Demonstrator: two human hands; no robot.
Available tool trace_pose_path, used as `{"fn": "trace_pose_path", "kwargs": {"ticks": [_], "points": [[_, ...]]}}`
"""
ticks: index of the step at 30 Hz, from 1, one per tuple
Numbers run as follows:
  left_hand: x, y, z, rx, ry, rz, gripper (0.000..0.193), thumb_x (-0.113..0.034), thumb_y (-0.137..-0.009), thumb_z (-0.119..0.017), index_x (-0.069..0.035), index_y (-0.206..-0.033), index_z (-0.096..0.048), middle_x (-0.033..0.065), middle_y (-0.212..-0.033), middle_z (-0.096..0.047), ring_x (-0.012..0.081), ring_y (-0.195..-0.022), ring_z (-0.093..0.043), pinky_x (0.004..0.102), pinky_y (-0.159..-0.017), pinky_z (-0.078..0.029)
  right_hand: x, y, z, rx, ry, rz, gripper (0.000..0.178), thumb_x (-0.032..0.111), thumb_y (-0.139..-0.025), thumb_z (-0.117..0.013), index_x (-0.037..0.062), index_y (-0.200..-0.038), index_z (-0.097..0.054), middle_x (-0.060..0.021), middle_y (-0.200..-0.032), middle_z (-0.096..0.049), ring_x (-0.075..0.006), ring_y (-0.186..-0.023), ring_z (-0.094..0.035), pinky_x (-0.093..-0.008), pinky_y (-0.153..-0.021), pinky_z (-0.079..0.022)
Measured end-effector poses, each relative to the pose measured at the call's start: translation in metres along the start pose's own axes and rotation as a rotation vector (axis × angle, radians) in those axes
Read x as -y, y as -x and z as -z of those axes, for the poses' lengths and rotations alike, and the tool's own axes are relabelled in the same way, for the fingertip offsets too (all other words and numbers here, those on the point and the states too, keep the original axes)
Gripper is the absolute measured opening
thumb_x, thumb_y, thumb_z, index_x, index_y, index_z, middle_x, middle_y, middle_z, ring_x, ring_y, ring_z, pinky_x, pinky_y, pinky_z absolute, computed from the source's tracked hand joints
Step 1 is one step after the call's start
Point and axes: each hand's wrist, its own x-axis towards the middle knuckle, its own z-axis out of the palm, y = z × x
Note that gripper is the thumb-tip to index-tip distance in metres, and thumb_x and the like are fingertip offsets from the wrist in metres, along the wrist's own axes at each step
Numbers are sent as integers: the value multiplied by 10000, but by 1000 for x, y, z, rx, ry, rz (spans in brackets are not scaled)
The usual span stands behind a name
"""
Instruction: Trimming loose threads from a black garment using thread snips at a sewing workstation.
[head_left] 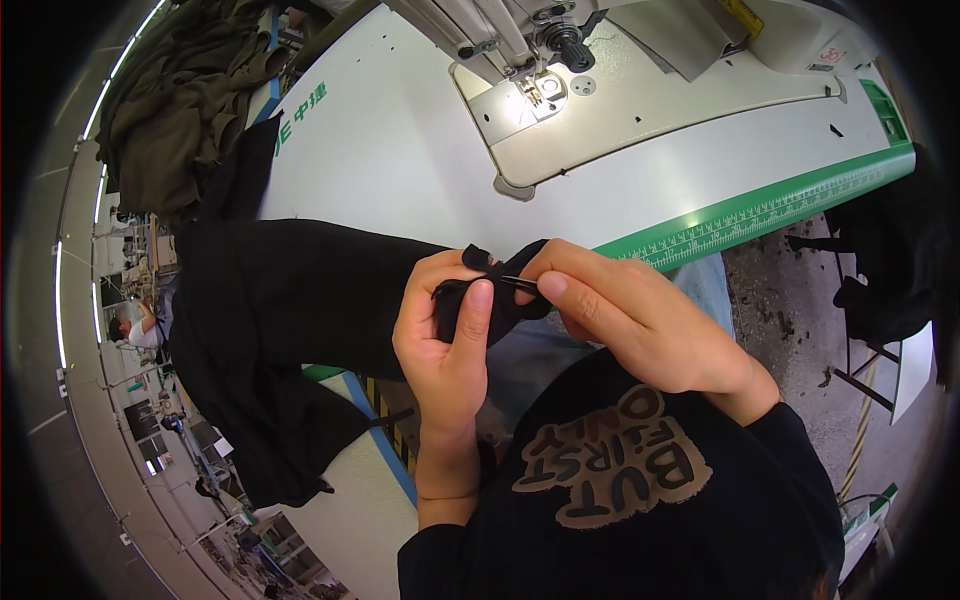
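A long piece of black fabric (320,290) stretches from the left side of the table to my hands, in front of my body. My left hand (445,330) is closed on its bunched end, the thumb pressing against a fold. Close beside it, my right hand (630,310) pinches a pair of thin metal tweezers (518,283). Their tips point left into the fabric by my left thumb; what they grip there, if anything, is too small to make out. The fingers of my right hand also rest against the fabric.
Beyond my hands stands a sewing machine (530,60) with its needle area lit, on a white table (390,130) with a green ruler edge (690,240). Olive-brown garments (180,100) are piled at the far left. Dark cloth (890,260) hangs at the right. A person (142,328) sits in the left background.
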Motion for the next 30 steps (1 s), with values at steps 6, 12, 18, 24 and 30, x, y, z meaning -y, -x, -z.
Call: {"fn": "trace_pose_path", "kwargs": {"ticks": [6, 12, 18, 24, 30], "points": [[-2, 2, -5, -24, -73, -47, 74, -48, -901, -619, 7, -942, -588, 98, -1035, -585, 140, -925, -568, 263, -851, -445, -2, -1, -5, -39, -12, -8, 277, 255, -1028, -380, 29, -1034, -540, -30, -653, -450, -112, -595, -415, -264, -568, -356], [-1, 7, -7, -70, 34, 51, 87, -67, -922, -589, 17, -946, -578, 85, -1022, -579, 126, -887, -570, 256, -823, -459, -10, 1, -18, -89, -104, 12, 251, 228, -1032, -376, 23, -1040, -521, -16, -723, -447, -87, -639, -404, -243, -588, -352], [-5, 9, -9, -90, 210, 174, 110, -87, -941, -558, 22, -947, -571, 68, -988, -583, 110, -867, -568, 244, -806, -465, -13, 1, -27, -116, -272, 0, 253, 220, -1036, -367, 16, -1028, -516, 0, -751, -414, -75, -660, -377, -230, -603, -345], [-2, 9, -8, -143, 190, 180, 109, -77, -941, -550, 26, -966, -574, 70, -988, -593, 121, -900, -564, 260, -821, -461, -9, 1, -18, -81, -170, -26, 223, 214, -1014, -424, 17, -1037, -526, -13, -826, -505, -64, -719, -442, -212, -639, -368], [2, 7, -2, -92, -66, -3, 103, -66, -918, -579, 19, -974, -592, 84, -992, -602, 153, -922, -572, 276, -836, -455, 0, -6, -4, -204, 19, -23, 175, 153, -930, -596, 6, -1023, -588, -22, -877, -605, -45, -750, -511, -191, -654, -410]]}}
